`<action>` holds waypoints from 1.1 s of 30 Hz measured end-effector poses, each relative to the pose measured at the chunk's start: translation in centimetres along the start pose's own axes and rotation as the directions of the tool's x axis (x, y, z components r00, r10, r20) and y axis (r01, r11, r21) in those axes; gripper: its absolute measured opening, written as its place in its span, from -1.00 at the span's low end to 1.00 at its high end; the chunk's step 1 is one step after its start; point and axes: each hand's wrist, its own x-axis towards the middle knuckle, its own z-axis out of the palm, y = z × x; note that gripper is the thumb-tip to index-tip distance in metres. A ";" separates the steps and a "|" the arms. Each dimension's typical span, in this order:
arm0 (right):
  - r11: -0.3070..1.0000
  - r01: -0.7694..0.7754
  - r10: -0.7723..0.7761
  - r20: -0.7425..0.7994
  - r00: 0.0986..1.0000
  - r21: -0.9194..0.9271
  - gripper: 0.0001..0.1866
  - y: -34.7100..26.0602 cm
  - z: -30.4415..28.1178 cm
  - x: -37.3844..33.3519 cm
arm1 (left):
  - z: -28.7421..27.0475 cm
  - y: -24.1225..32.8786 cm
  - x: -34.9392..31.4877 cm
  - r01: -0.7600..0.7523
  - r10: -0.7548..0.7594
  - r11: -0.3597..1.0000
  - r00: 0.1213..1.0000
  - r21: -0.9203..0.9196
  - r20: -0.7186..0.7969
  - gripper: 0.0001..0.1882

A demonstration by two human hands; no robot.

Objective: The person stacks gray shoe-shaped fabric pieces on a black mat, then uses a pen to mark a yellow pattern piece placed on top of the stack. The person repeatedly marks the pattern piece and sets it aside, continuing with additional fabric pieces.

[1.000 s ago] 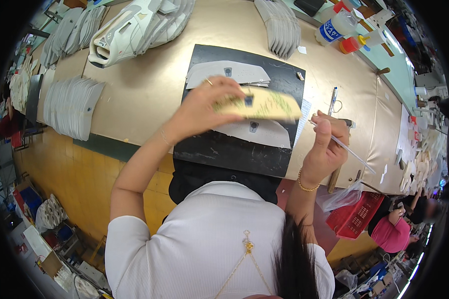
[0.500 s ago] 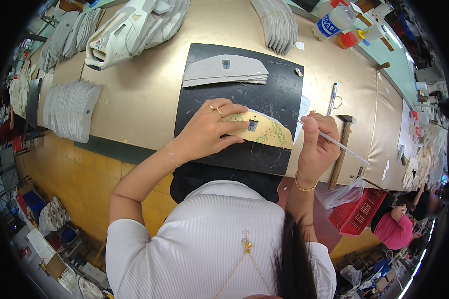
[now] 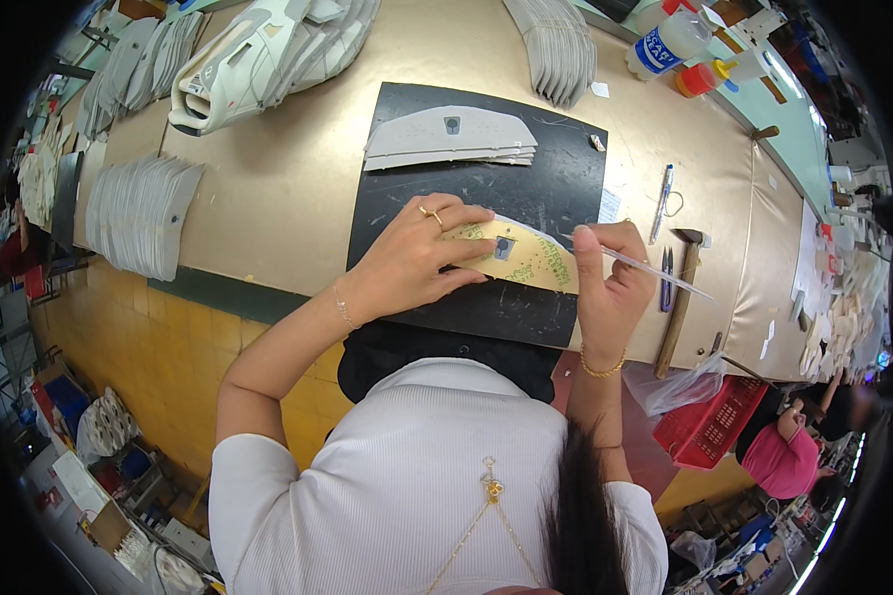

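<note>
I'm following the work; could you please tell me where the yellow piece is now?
In the head view, just right of centre, the yellow piece lies over the black mat, its left end under the left hand, its right beside the right hand.

Pins a pale-yellow, green-marked template (image 3: 531, 262) flat under the left hand (image 3: 414, 253), toward five o'clock on the black mat (image 3: 521, 319), arched edge toward twelve. Grips a slim translucent pen (image 3: 665, 274) in the right hand (image 3: 615, 278), tip near the template's three-o'clock end, tail toward four.
</note>
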 end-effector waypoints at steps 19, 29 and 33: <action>0.970 -0.005 0.084 0.318 0.944 -0.241 -0.83 0.8 2.5 1.0 | 0.2 -0.1 0.0 -0.032 0.032 0.999 0.999 0.006 -0.011 -0.63; 0.879 0.268 -0.013 0.542 0.840 -0.394 -0.90 -0.8 2.6 2.4 | 0.9 -0.5 -0.1 -0.091 0.095 0.994 0.993 0.055 -0.069 -0.65; 0.859 0.238 0.023 0.499 0.867 -0.453 -0.85 0.2 3.0 1.7 | 1.4 -0.2 -0.3 -0.056 0.056 0.998 0.998 0.000 -0.010 -0.69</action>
